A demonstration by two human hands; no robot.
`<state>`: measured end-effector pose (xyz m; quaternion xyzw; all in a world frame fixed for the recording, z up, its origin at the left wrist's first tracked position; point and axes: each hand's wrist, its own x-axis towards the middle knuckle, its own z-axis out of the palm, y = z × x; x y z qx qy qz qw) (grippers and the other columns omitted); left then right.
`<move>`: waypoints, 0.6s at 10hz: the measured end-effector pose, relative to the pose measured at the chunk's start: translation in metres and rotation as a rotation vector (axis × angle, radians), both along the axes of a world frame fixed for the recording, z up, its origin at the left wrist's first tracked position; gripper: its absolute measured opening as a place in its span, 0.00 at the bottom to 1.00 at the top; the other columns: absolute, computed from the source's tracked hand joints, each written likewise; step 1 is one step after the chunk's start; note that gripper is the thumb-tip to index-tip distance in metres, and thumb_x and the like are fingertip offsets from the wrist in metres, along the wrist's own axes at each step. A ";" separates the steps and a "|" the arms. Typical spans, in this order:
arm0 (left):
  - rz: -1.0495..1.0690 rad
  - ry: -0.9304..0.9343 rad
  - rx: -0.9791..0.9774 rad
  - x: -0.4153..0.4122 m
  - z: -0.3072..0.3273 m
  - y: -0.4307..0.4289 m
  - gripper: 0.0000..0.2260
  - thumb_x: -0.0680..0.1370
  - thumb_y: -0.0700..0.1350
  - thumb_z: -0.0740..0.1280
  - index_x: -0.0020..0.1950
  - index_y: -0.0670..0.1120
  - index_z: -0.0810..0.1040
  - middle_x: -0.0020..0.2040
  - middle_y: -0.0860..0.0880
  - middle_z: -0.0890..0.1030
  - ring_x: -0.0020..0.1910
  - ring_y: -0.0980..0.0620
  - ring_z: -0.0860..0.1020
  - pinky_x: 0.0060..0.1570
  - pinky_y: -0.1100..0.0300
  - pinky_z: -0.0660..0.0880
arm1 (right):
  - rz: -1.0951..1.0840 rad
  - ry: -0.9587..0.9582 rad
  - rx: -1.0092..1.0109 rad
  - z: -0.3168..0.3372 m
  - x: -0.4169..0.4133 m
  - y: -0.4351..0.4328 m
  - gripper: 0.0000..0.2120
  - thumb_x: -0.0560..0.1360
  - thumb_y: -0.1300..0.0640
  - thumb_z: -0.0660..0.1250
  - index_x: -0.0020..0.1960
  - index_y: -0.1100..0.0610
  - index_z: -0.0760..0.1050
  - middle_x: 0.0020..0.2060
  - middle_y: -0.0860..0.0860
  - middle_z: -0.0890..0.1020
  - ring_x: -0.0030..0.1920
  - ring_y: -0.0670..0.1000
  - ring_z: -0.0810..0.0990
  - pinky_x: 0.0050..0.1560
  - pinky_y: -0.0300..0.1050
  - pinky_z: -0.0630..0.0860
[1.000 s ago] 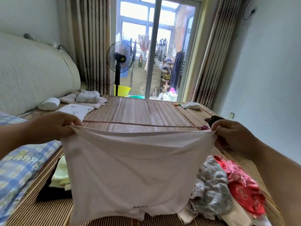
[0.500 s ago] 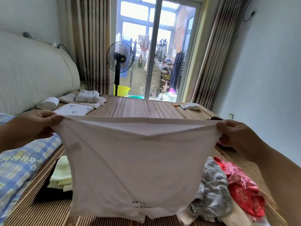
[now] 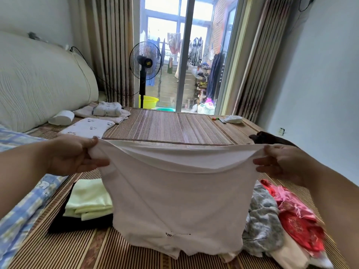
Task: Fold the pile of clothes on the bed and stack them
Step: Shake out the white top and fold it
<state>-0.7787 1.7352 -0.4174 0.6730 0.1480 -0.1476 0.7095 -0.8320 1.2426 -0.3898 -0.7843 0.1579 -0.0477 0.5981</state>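
White cotton garment (image 3: 178, 200) hung spread between the fingers (image 3: 101, 163) | left hand (image 3: 75, 154) and right hand (image 3: 285, 162) each pinched a top corner | near top edge had slackened since a second before, likely readying the first fold

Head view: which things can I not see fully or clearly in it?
All in the head view:
1. Print on the shirt: too small to read.
2. Pile: left part behind the shirt, right edge blurred.
3. Stack: right side behind the shirt.
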 end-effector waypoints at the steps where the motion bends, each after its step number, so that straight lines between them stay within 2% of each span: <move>1: 0.120 -0.045 0.013 0.017 0.000 -0.024 0.11 0.84 0.49 0.54 0.60 0.45 0.70 0.47 0.37 0.82 0.32 0.44 0.84 0.29 0.51 0.80 | -0.099 -0.071 0.048 -0.009 0.024 0.008 0.10 0.83 0.51 0.55 0.52 0.52 0.73 0.34 0.50 0.85 0.35 0.51 0.85 0.45 0.49 0.70; 2: 0.256 -0.233 -0.014 0.049 0.018 -0.045 0.12 0.83 0.50 0.57 0.66 0.49 0.70 0.50 0.41 0.78 0.37 0.47 0.80 0.25 0.57 0.80 | -0.159 -0.204 0.051 0.000 0.054 0.011 0.10 0.82 0.52 0.56 0.54 0.54 0.75 0.35 0.48 0.83 0.38 0.48 0.79 0.59 0.54 0.69; 3: 0.343 -0.472 -0.103 0.084 0.052 -0.059 0.11 0.81 0.50 0.63 0.60 0.46 0.72 0.48 0.44 0.79 0.40 0.49 0.80 0.40 0.55 0.80 | -0.262 -0.411 -0.064 0.033 0.084 0.011 0.08 0.80 0.55 0.58 0.51 0.53 0.75 0.42 0.49 0.80 0.45 0.50 0.80 0.63 0.52 0.70; 4: 0.334 -0.660 -0.107 0.111 0.094 -0.070 0.08 0.81 0.48 0.63 0.57 0.46 0.74 0.46 0.46 0.79 0.41 0.51 0.80 0.41 0.58 0.78 | -0.358 -0.655 -0.226 0.065 0.103 0.005 0.11 0.79 0.60 0.62 0.60 0.61 0.75 0.55 0.61 0.78 0.57 0.61 0.76 0.56 0.44 0.70; 5: 0.344 -0.743 -0.115 0.120 0.129 -0.083 0.05 0.81 0.49 0.63 0.49 0.49 0.75 0.44 0.48 0.79 0.39 0.53 0.80 0.35 0.60 0.78 | -0.241 -0.697 0.084 0.093 0.096 0.016 0.11 0.81 0.57 0.55 0.56 0.58 0.74 0.48 0.53 0.79 0.43 0.51 0.80 0.59 0.40 0.72; 6: 0.288 -0.766 -0.121 0.109 0.129 -0.084 0.05 0.81 0.49 0.62 0.51 0.49 0.74 0.44 0.48 0.81 0.38 0.53 0.82 0.33 0.60 0.78 | -0.232 -0.635 0.143 0.087 0.087 0.007 0.08 0.80 0.54 0.54 0.48 0.51 0.71 0.47 0.49 0.78 0.56 0.53 0.80 0.62 0.51 0.71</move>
